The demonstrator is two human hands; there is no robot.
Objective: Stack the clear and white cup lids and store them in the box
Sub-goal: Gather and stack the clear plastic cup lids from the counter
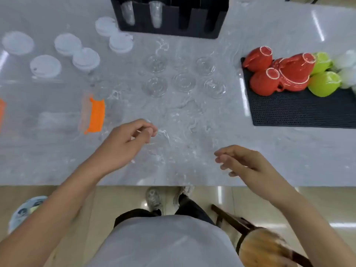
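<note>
- White lids point(77, 51), flat and round, lie scattered at the table's point(269, 151) far left.
- Clear lids point(184, 81), domed and see-through, sit mid-table in loose rows.
- Clear box point(57, 116) with orange latches stands left.
- Left hand point(125, 143) pinches loosely; whether it holds anything I cannot tell.
- Right hand point(244, 162) hovers, fingers apart, empty.

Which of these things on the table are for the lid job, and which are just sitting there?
For the job:
white lids
clear lids
clear box with orange latches

Just sitting there:
red cups
green cups
black mat
black cup holder
stool
</note>
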